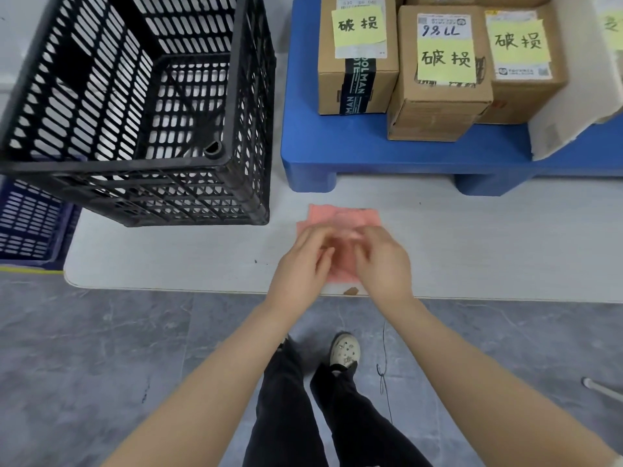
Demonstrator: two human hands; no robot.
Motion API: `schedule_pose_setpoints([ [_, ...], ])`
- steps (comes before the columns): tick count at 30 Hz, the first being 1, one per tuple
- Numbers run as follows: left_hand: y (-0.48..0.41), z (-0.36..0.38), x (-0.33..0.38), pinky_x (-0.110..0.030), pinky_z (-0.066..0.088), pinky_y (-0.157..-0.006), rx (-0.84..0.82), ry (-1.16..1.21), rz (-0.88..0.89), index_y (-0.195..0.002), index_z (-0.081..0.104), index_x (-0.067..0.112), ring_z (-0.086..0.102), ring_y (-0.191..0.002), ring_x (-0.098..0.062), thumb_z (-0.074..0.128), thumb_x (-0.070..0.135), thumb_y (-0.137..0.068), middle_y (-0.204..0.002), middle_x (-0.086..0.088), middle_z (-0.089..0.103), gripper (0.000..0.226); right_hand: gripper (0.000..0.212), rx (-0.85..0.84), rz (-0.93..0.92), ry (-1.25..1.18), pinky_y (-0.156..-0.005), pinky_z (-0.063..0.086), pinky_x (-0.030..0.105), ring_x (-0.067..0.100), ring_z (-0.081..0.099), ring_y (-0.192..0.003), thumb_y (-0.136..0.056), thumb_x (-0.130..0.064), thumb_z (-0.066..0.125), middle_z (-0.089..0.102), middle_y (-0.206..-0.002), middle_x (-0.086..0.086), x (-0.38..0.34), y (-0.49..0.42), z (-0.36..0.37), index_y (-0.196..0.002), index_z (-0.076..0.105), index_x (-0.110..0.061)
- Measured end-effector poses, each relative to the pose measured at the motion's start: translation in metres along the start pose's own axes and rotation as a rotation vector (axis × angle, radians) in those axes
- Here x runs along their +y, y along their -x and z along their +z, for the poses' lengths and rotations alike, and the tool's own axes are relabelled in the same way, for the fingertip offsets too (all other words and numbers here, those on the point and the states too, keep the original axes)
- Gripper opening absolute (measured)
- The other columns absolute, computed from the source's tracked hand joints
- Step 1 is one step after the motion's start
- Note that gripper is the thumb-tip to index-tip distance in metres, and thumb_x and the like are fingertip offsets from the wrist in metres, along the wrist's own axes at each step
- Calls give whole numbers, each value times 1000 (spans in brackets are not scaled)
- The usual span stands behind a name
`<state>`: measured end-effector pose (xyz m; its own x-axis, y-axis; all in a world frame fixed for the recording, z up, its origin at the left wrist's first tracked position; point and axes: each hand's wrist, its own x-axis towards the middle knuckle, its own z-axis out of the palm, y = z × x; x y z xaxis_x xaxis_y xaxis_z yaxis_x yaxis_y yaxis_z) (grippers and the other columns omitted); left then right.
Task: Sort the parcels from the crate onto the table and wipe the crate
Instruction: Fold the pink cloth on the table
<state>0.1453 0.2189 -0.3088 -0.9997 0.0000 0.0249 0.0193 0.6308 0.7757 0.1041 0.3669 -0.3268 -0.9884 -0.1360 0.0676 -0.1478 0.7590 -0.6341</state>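
An empty black lattice crate [141,166] stands on the white table [505,244] at the left. In front of me a pink cloth [340,215] lies flat near the table's front edge. My left hand [303,261] and my right hand [384,264] are both on it, side by side, with fingers curled into its middle and pinching the fabric. Three brown parcels [357,82] [438,102] [526,92], each with a yellow handwritten note, stand on a blue platform [371,150] at the back right.
A blue lattice crate [30,224] sits lower down, beyond the table's left end. A white carton flap [566,106] leans at the right of the parcels. My legs and a shoe [345,352] are on the grey floor below the table edge.
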Motion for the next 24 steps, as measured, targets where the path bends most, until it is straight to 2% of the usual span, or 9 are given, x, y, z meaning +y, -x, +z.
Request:
schedule_pose_setpoints([
  [4, 22, 15, -20, -40, 48, -87, -188, -287, -150, -133, 48, 12, 55, -111, -24, 48, 10, -93, -136, -4, 47, 40, 15, 464, 804, -690, -73, 45, 31, 20, 54, -79, -92, -19, 48, 59, -81, -2, 33, -6, -22, -84, 60, -17],
  [6, 33, 26, -30, -38, 46, -91, -219, -403, -140, -131, 50, 9, 51, -115, -26, 48, 14, -96, -137, -6, 47, 36, 16, 538, 1083, -969, -74, 52, 35, 20, 58, -87, -89, -10, 48, 62, -96, 4, 55, 0, -30, -90, 62, -19],
  [8, 36, 34, -30, -36, 41, -99, -77, -252, -322, -134, 47, 6, 47, -119, -28, 53, 18, -95, -137, -11, 45, 41, 23, 471, 1190, -1003, -78, 55, 40, 23, 60, -91, -88, -2, 48, 62, -105, 11, 75, 10, -33, -106, 60, -12],
  [11, 24, 41, -24, -27, 37, -98, 117, 20, -621, -135, 44, 2, 47, -118, -28, 63, 24, -91, -134, -14, 42, 53, 26, 414, 1188, -857, -84, 54, 44, 23, 56, -87, -86, 3, 49, 59, -102, 10, 95, 16, -36, -105, 57, -13],
  [15, 0, 43, -24, -28, 42, -83, 122, 156, -800, -121, 52, 5, 54, -98, -24, 69, 27, -85, -120, -13, 52, 46, 29, 384, 1124, -575, -88, 48, 41, 25, 58, -95, -80, -16, 60, 61, -102, 5, 100, -3, -45, -109, 56, -12],
  [17, -4, 43, -25, -32, 46, -83, 120, 128, -821, -117, 53, 6, 56, -95, -27, 68, 26, -85, -116, -12, 52, 41, 53, 361, 1110, -439, -92, 43, 37, 31, 56, -110, -82, -27, 62, 56, -126, 10, 102, -16, -49, -132, 47, -12],
  [19, -7, 44, -26, -31, 44, -78, 125, 61, -792, -112, 53, 8, 56, -87, -26, 66, 27, -85, -113, -9, 48, 35, 55, 280, 1002, -221, -96, 42, 42, 35, 52, -114, -85, -33, 57, 41, -140, 12, 105, -28, -54, -136, 43, -18],
  [22, -11, 45, -29, -26, 35, -71, 143, 45, -786, -104, 58, 9, 47, -73, -14, 65, 31, -85, -108, -7, 49, 30, 41, 87, 801, 175, -100, 39, 47, 33, 45, -119, -85, -41, 51, 41, -136, 7, 113, -35, -63, -121, 60, -22],
  [24, -15, 45, -31, -26, 35, -71, 158, 34, -794, -96, 60, 9, 44, -69, -9, 66, 30, -84, -103, -7, 52, 24, 37, -95, 694, 264, -89, 44, 40, 31, 51, -111, -86, -40, 55, 54, -123, 6, 118, -34, -67, -117, 61, -20],
])
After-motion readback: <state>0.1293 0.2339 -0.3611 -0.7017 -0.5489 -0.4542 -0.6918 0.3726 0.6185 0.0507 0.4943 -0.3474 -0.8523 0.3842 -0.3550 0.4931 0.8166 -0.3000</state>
